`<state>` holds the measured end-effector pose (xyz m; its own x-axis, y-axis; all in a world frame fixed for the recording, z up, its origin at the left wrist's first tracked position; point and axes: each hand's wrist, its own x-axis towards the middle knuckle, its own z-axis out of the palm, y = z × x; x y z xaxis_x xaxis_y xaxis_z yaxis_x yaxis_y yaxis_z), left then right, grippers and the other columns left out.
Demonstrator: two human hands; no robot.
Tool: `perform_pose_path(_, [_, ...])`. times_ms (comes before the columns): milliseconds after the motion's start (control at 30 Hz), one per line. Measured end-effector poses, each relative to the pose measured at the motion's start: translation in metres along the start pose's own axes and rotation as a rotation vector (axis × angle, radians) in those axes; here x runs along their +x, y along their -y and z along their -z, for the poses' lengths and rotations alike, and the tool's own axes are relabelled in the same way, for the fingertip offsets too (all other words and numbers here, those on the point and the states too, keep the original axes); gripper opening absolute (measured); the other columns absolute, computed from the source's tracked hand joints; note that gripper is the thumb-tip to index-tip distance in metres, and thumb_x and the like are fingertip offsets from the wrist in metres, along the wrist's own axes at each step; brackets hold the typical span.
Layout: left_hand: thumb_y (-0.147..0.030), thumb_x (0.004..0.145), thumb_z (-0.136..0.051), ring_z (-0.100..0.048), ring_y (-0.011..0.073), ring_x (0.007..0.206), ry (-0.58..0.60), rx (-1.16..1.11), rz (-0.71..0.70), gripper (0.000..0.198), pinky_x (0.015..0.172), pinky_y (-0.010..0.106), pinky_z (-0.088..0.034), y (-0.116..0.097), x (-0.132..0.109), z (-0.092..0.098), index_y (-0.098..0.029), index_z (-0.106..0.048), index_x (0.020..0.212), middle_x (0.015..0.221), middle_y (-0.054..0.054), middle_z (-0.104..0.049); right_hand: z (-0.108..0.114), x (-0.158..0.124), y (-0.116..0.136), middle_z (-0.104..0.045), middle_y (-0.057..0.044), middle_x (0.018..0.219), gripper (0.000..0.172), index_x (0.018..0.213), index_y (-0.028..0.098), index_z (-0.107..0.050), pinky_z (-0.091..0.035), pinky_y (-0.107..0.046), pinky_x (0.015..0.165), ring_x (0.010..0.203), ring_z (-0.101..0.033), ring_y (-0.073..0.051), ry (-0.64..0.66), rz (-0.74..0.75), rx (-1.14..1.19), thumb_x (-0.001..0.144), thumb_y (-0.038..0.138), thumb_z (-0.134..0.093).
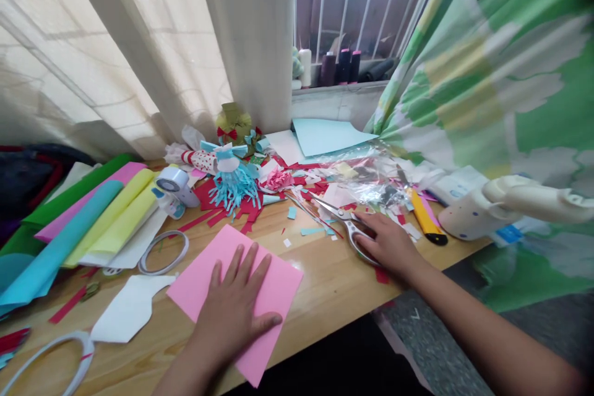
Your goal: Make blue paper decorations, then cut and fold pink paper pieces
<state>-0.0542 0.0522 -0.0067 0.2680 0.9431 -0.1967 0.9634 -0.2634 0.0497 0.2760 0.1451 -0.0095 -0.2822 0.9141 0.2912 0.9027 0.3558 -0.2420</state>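
Note:
My left hand (236,309) lies flat with fingers spread on a pink sheet of paper (282,278) near the table's front edge. It is pressing the sheet from above, and no fingers curl round it. To the right, my right hand (390,241) has its fingers at the handles of a pair of scissors (347,215). The slim metal blades point left and away from me, low over the table among paper scraps. Part of the handle loops is hidden under the fingers. Just left of the pink sheet is a roll of white tape (163,252).
Rolled coloured papers (99,210), a glue bottle (169,203) and a white cut-out (127,309) lie on the left. Behind are a blue fringed paper piece (234,182), many scraps and light-blue sheets (331,136). A yellow cutter (426,216) and a white glue gun (501,198) are at right.

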Motion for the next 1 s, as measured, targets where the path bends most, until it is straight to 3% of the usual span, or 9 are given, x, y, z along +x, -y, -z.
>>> perform_pose_path(100, [-0.072, 0.074, -0.039, -0.004, 0.0358, 0.14, -0.01, 0.004, -0.005, 0.084, 0.106, 0.063, -0.008, 0.001, 0.0, -0.002, -0.029, -0.02, 0.144, 0.153, 0.007, -0.007, -0.007, 0.014, 0.003, -0.067, -0.011, 0.1, 0.037, 0.113, 0.016, -0.062, -0.051, -0.038, 0.081, 0.093, -0.062, -0.025, -0.042, 0.014, -0.033, 0.081, 0.032, -0.056])
perform_pose_path(200, [-0.072, 0.073, -0.042, -0.004, 0.0365, 0.14, -0.006, -0.002, -0.014, 0.086, 0.106, 0.063, -0.008, 0.003, 0.0, -0.001, -0.028, -0.02, 0.143, 0.153, 0.008, -0.007, 0.002, 0.009, -0.003, -0.067, -0.008, 0.1, 0.029, 0.106, 0.019, -0.065, -0.048, -0.033, 0.087, 0.096, -0.06, -0.022, -0.096, 0.019, -0.075, 0.083, 0.031, -0.052])
perform_pose_path(367, [-0.07, 0.073, -0.043, -0.008, 0.0352, 0.14, 0.046, -0.053, -0.042, 0.082, 0.107, 0.063, -0.009, 0.008, 0.0, 0.007, -0.03, -0.024, 0.142, 0.152, 0.006, -0.01, 0.03, -0.008, -0.047, -0.065, -0.015, 0.101, 0.03, 0.101, 0.012, -0.064, -0.042, -0.042, 0.091, 0.101, -0.057, -0.027, -0.264, -0.243, -0.25, 0.087, 0.019, -0.038])
perform_pose_path(567, [-0.061, 0.078, -0.046, -0.009, 0.0341, 0.14, 0.051, -0.076, 0.007, 0.072, 0.106, 0.064, -0.008, 0.005, -0.004, 0.009, -0.031, -0.029, 0.141, 0.153, 0.006, -0.012, 0.024, 0.005, -0.091, -0.068, -0.017, 0.08, 0.024, 0.091, 0.009, -0.066, -0.045, -0.034, 0.065, 0.077, -0.063, -0.027, -0.071, -0.435, -0.377, 0.074, 0.019, -0.052])
perform_pose_path(667, [-0.061, 0.078, -0.046, -0.009, 0.0341, 0.14, 0.03, -0.071, -0.005, 0.072, 0.106, 0.064, -0.009, 0.005, -0.006, 0.007, -0.031, -0.027, 0.142, 0.153, 0.005, -0.012, 0.025, 0.012, -0.092, -0.068, -0.018, 0.08, 0.032, 0.1, 0.009, -0.063, -0.043, -0.033, 0.059, 0.072, -0.064, -0.027, -0.054, -0.496, -0.398, 0.077, 0.026, -0.052])
perform_pose_path(800, [-0.062, 0.077, -0.046, -0.011, 0.0351, 0.139, 0.026, -0.063, -0.023, 0.073, 0.106, 0.064, -0.011, 0.009, -0.008, 0.007, -0.031, -0.029, 0.141, 0.153, 0.005, -0.014, 0.051, 0.009, -0.076, -0.067, -0.021, 0.087, 0.039, 0.109, 0.007, -0.061, -0.046, -0.038, 0.064, 0.08, -0.063, -0.034, -0.136, -0.527, -0.413, 0.083, 0.033, -0.046])
perform_pose_path(900, [-0.064, 0.077, -0.045, -0.012, 0.0339, 0.139, 0.031, -0.075, -0.051, 0.075, 0.107, 0.062, -0.011, 0.014, -0.008, 0.008, -0.03, -0.03, 0.141, 0.153, 0.005, -0.014, 0.071, -0.006, -0.046, -0.06, -0.022, 0.112, 0.049, 0.13, 0.006, -0.045, -0.044, -0.041, 0.087, 0.107, -0.055, -0.034, -0.288, -0.469, -0.399, 0.089, 0.031, -0.04])
perform_pose_path(933, [-0.064, 0.077, -0.044, -0.013, 0.0331, 0.14, 0.032, -0.08, -0.061, 0.074, 0.107, 0.061, -0.01, 0.015, -0.009, 0.009, -0.03, -0.03, 0.141, 0.153, 0.005, -0.015, 0.073, -0.013, -0.034, -0.058, -0.021, 0.117, 0.048, 0.13, 0.007, -0.045, -0.042, -0.041, 0.093, 0.11, -0.054, -0.032, -0.416, -0.35, -0.307, 0.088, 0.029, -0.043])
perform_pose_path(1000, [-0.064, 0.079, -0.042, -0.013, 0.0319, 0.14, 0.029, -0.089, -0.068, 0.072, 0.108, 0.06, -0.01, 0.015, -0.011, 0.01, -0.029, -0.032, 0.14, 0.153, 0.005, -0.016, 0.071, -0.029, -0.011, -0.058, -0.014, 0.118, 0.045, 0.13, 0.019, -0.047, -0.042, -0.041, 0.096, 0.109, -0.055, -0.029, -0.371, -0.001, -0.068, 0.086, 0.027, -0.048])
